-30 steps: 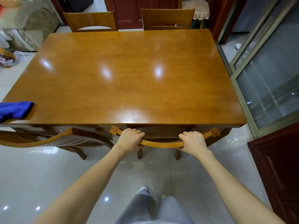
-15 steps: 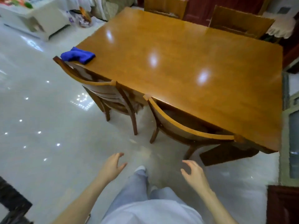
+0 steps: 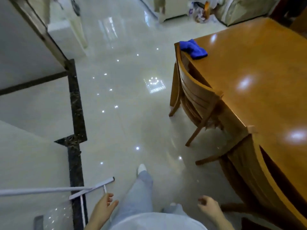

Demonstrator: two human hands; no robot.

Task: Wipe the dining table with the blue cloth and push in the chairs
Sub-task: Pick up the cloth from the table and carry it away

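Both hands are off the chair now: the left hand (image 3: 103,207) hangs with loose, spread fingers and the right hand (image 3: 208,207) is lightly curled, neither holding anything. The near curved-back wooden chair (image 3: 240,156) they gripped a second ago sits tucked against the glossy orange-brown wooden dining table (image 3: 257,72), so that one looks done (to me anyway). The view has swung left, and the second slatted wooden chair (image 3: 192,90) looks slightly askew, so it's probably next. The crumpled blue cloth (image 3: 193,48) lies on the far table corner.
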